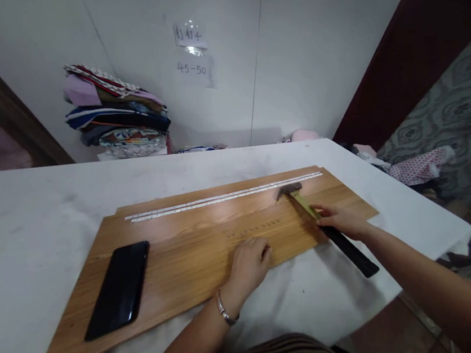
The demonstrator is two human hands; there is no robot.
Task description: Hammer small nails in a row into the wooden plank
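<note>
My right hand grips a claw hammer at the top of its black handle, where it meets the yellow neck. The dark metal head lies at the board's surface, just below two pale measuring strips. Curled on the wooden board near its front edge is my left hand, fingers folded in; whatever they may hold is hidden. Just beyond its knuckles a row of several small nails shows on the wood. A silver bracelet circles my left wrist.
A black phone lies on the board's left part. The long measuring strips run along its far side. Under the board is a white-covered table. Behind it stand folded fabrics against a wall with paper notes.
</note>
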